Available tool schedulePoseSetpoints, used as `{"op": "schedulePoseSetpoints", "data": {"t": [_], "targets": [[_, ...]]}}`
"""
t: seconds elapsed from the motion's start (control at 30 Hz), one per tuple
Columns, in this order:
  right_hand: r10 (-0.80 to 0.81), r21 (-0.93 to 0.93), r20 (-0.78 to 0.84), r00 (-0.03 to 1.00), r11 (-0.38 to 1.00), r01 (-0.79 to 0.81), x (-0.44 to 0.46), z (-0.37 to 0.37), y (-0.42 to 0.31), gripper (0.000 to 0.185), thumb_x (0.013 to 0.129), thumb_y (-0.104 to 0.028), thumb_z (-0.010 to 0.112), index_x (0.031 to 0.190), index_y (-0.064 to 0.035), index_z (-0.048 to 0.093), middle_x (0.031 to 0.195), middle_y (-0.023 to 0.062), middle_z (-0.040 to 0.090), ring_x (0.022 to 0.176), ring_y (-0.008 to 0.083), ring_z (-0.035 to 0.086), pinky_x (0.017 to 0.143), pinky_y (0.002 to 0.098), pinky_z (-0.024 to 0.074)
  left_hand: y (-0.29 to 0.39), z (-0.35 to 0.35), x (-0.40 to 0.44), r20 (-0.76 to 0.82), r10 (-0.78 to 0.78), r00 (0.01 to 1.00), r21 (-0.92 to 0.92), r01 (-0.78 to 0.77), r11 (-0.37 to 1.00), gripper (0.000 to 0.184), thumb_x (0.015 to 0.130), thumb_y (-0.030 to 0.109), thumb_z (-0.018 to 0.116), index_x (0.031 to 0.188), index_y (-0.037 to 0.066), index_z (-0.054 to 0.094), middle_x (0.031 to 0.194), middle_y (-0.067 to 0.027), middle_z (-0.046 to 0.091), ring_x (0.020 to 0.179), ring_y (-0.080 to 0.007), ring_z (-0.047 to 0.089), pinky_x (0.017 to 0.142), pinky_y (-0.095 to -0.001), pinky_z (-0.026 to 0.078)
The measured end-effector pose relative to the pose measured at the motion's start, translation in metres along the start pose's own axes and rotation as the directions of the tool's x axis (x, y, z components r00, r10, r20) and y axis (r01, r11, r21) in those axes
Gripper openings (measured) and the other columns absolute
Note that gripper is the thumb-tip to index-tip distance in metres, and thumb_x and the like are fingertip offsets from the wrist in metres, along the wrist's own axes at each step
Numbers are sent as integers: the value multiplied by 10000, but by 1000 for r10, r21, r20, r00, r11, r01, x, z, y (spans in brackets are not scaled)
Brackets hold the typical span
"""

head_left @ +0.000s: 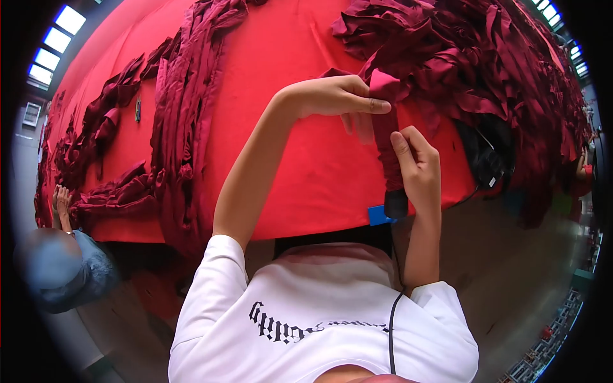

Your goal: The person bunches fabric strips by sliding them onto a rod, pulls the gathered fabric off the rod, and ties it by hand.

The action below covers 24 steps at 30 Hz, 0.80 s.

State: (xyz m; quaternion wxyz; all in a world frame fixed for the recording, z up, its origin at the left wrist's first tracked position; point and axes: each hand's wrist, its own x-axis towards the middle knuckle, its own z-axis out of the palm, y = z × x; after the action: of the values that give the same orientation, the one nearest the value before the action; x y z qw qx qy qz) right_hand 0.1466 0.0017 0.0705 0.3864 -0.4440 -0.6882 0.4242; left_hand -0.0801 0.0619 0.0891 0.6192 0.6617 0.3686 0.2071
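Note:
A narrow maroon fabric strip point(386, 134) is gathered around what looks like a dark rod or tube, whose black end point(396, 204) shows at the table edge. My left hand point(335, 99) bends over the upper end, thumb pressed on the fabric; some of its fingers are blurred. A brighter pink flap point(384, 85) stands out just beyond that thumb. Lower down, my right hand point(418, 163) grips the gathered strip from the right side, its fingers curled. Beside the black end lies a small blue piece point(378, 216).
Maroon strips pile up on the red-covered table point(274, 172) at the far right point(440, 51). More strips point(182, 121) hang in long rows at left. A black bag-like item with a cable point(488, 150) lies at right. Another person point(67, 265) works at the left edge.

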Motion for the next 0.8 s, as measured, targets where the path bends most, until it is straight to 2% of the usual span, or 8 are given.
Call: {"op": "schedulePoseSetpoints", "data": {"t": [0.07, 0.1, 0.23, 0.4, 0.47, 0.53, 0.63, 0.8], "targets": [[-16, -117, -63, 998, 993, 8, -15, 3, -4, 299, 1011, -198, 581, 798, -3, 506, 609, 38, 392, 575, 83, 365, 503, 274, 310, 2, 5, 0, 117, -9, 993, -48, 15, 999, 530, 989, 471, 559, 885, -25, 712, 826, -146, 750, 792, -196, 742, 595, -296, 574], [-26, -121, -57, 998, 992, 19, -18, 3, -6, 299, 1011, -198, 581, 798, -3, 506, 609, 38, 392, 575, 83, 365, 503, 274, 310, 2, 8, 0, 106, -2, 994, -46, 7, 999, 530, 989, 471, 559, 885, -25, 712, 826, -146, 750, 792, -196, 742, 595, -296, 574], [-82, -169, -130, 988, 984, 60, -23, 5, -5, 271, 1017, -198, 568, 829, -9, 521, 635, 47, 440, 598, 89, 393, 526, 276, 339, -3, 15, 5, 267, -96, 959, -29, 108, 994, 505, 991, 471, 556, 975, -13, 702, 927, -127, 750, 867, -206, 735, 636, -311, 574], [25, 35, -57, 998, 999, -23, -21, 1, 5, 258, 1014, -197, 576, 837, -14, 534, 655, -10, 472, 624, 52, 413, 532, 243, 328, -7, 17, 7, 431, -195, 881, -8, 220, 975, 496, 992, 470, 552, 1065, 0, 693, 1028, -108, 750, 943, -215, 729, 676, -326, 574], [17, 6, -55, 998, 1000, -17, -20, 2, 2, 251, 1013, -195, 576, 842, -15, 536, 660, -18, 471, 627, 45, 408, 530, 237, 320, -7, 14, 6, 301, -177, 937, 73, 162, 984, 470, 960, 486, 602, 1020, 36, 722, 989, -87, 750, 893, -182, 721, 704, -318, 561], [20, -23, -60, 998, 1000, -21, -21, 3, 0, 244, 1012, -192, 577, 848, -17, 538, 665, -26, 471, 630, 37, 404, 527, 232, 311, -4, 11, 3, 83, -14, 996, 96, 6, 995, 427, 931, 479, 652, 984, 64, 738, 914, -49, 737, 844, -144, 698, 716, -298, 542], [39, 51, -80, 996, 998, -35, -23, 6, 1, 232, 1012, -186, 575, 857, -17, 538, 665, -30, 466, 626, 35, 395, 524, 231, 304, -4, 5, 4, -149, 84, 985, -133, -104, 986, 360, 937, 432, 669, 946, 79, 738, 865, -15, 716, 799, -107, 685, 696, -264, 532], [34, 54, -119, 992, 998, -28, -25, 8, 7, 222, 1008, -198, 587, 886, -17, 550, 672, -40, 467, 632, 30, 399, 532, 224, 305, -12, -9, 4, -198, 93, 976, -146, -123, 982, 392, 957, 387, 650, 837, 18, 707, 744, -107, 723, 735, -193, 743, 698, -275, 572]]}}
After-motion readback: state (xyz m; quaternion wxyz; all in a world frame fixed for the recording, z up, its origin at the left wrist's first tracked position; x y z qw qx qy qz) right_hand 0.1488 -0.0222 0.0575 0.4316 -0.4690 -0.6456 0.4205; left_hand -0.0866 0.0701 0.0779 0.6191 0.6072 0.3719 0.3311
